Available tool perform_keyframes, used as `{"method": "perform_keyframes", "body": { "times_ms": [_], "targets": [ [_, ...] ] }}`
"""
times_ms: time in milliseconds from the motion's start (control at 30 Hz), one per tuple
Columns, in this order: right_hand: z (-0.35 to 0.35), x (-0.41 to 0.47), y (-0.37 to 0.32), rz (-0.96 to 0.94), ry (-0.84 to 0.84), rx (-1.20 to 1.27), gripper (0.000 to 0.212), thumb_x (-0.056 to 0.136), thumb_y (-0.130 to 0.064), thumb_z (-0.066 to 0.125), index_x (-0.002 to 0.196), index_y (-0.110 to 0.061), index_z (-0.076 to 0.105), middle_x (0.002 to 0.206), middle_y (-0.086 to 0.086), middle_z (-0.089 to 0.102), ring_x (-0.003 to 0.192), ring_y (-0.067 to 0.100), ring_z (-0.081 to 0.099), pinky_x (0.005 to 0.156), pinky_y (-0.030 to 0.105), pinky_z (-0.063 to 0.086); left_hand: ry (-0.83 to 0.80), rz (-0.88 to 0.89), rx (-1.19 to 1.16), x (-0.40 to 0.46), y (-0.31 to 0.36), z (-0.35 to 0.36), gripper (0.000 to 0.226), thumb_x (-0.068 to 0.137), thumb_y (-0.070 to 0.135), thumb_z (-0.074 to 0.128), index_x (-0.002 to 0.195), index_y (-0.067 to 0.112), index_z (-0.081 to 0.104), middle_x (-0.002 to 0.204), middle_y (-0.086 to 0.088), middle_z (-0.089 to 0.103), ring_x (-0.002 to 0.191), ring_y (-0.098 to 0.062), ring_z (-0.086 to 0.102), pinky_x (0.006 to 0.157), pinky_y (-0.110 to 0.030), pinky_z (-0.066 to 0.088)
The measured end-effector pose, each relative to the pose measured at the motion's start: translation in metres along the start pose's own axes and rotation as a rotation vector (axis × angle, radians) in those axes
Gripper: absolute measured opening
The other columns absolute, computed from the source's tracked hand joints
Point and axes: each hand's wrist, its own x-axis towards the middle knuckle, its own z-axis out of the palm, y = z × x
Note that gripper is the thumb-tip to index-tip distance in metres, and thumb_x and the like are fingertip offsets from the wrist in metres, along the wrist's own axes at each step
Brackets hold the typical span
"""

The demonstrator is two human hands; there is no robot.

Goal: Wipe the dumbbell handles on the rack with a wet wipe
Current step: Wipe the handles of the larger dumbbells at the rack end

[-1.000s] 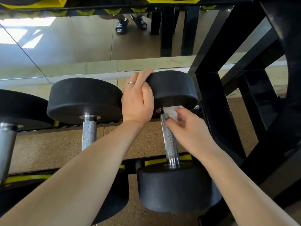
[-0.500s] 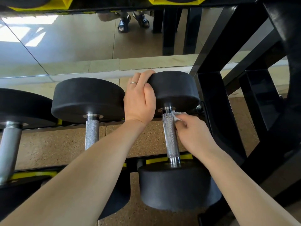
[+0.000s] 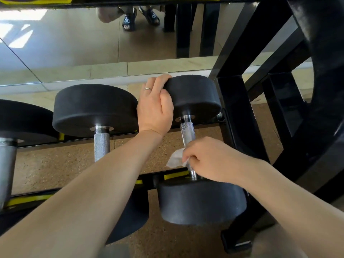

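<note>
The rightmost black dumbbell (image 3: 201, 200) lies across the rack with its knurled steel handle (image 3: 187, 133) running away from me. My right hand (image 3: 206, 159) grips the lower part of that handle, wrapping a white wet wipe (image 3: 176, 158) around it; a corner of the wipe sticks out to the left. My left hand (image 3: 155, 107) holds the left edge of the dumbbell's far head (image 3: 195, 95), fingers curled over its rim.
A second dumbbell (image 3: 93, 108) sits just to the left, and a third (image 3: 11, 127) at the left edge. The black rack upright (image 3: 240, 118) and braces stand close on the right. A mirror behind shows floor tiles and sandalled feet (image 3: 139, 17).
My right hand has slid the wipe down the handle from just under the far head to near the close head. My left hand has stayed on the far head.
</note>
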Motion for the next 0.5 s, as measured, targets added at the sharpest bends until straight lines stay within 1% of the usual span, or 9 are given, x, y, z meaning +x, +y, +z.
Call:
{"method": "perform_keyframes", "body": {
  "times_ms": [67,133,200,233,267,300,333,400,500],
  "targets": [
    [-0.008,-0.007,0.006,0.052,-0.092,0.093,0.033,0.097,-0.017,0.048,0.111,-0.032,0.074,0.101,-0.008,0.067,0.084,0.009,0.060,0.082,0.030,0.052,-0.006,-0.003,-0.003,0.000,0.001,0.000,0.051,0.096,0.029,0.024,0.130,0.017,0.060,0.119,0.000,0.058,0.107,-0.020,0.052,0.079,-0.029,0.045],
    [-0.012,-0.013,0.008,0.069,-0.146,0.185,0.030,0.098,-0.021,0.050,0.109,-0.033,0.075,0.092,-0.010,0.069,0.080,0.008,0.062,0.083,0.033,0.054,-0.006,-0.004,-0.005,0.000,0.000,0.000,0.051,0.096,0.030,0.023,0.130,0.017,0.060,0.119,-0.001,0.058,0.107,-0.020,0.052,0.079,-0.030,0.045],
    [-0.011,-0.014,0.004,0.065,-0.162,0.313,0.025,0.098,-0.026,0.051,0.094,-0.024,0.075,0.083,0.000,0.068,0.076,0.011,0.061,0.080,0.037,0.051,-0.002,-0.001,-0.003,0.001,0.000,0.000,0.052,0.095,0.029,0.023,0.130,0.015,0.060,0.119,-0.003,0.059,0.107,-0.021,0.052,0.079,-0.031,0.044],
    [-0.010,-0.013,-0.001,0.069,-0.178,0.343,0.027,0.097,-0.028,0.050,0.083,-0.017,0.071,0.079,0.006,0.064,0.072,0.014,0.057,0.075,0.039,0.049,-0.001,0.001,-0.003,0.001,0.000,0.000,0.052,0.095,0.028,0.023,0.129,0.014,0.061,0.119,-0.004,0.059,0.107,-0.022,0.052,0.080,-0.032,0.044],
    [-0.008,-0.011,-0.005,0.078,-0.204,0.339,0.033,0.096,-0.032,0.049,0.072,-0.012,0.062,0.073,0.010,0.057,0.067,0.017,0.052,0.070,0.040,0.045,-0.001,0.002,-0.002,0.001,0.000,0.000,0.052,0.095,0.028,0.023,0.129,0.014,0.061,0.118,-0.004,0.059,0.107,-0.022,0.052,0.081,-0.033,0.045],
    [-0.006,-0.008,-0.009,0.093,-0.235,0.306,0.038,0.095,-0.037,0.048,0.065,-0.013,0.053,0.067,0.010,0.048,0.064,0.018,0.046,0.065,0.038,0.040,-0.003,0.002,-0.002,0.001,0.000,0.000,0.052,0.095,0.028,0.023,0.129,0.014,0.061,0.119,-0.004,0.059,0.107,-0.022,0.052,0.081,-0.034,0.045],
    [-0.005,-0.005,-0.013,0.113,-0.262,0.256,0.041,0.095,-0.040,0.046,0.062,-0.016,0.048,0.065,0.006,0.043,0.061,0.016,0.043,0.062,0.035,0.035,-0.005,0.001,-0.004,0.000,0.001,0.000,0.052,0.096,0.028,0.023,0.129,0.014,0.060,0.119,-0.004,0.059,0.108,-0.022,0.052,0.082,-0.034,0.046],
    [-0.007,0.000,-0.015,0.147,-0.312,0.151,0.045,0.098,-0.044,0.041,0.062,-0.018,0.046,0.063,0.000,0.042,0.059,0.015,0.042,0.058,0.032,0.032,-0.006,-0.004,-0.003,0.000,0.001,0.000,0.052,0.096,0.029,0.023,0.130,0.015,0.060,0.119,-0.004,0.059,0.107,-0.021,0.051,0.081,-0.033,0.045],
    [-0.014,0.000,-0.012,0.171,-0.407,0.075,0.047,0.101,-0.047,0.037,0.062,-0.022,0.045,0.065,-0.004,0.044,0.060,0.012,0.043,0.058,0.029,0.033,-0.005,-0.009,0.001,0.000,0.001,0.000,0.053,0.096,0.030,0.023,0.130,0.015,0.060,0.118,-0.004,0.058,0.106,-0.019,0.050,0.079,-0.030,0.043]
  ]
}}
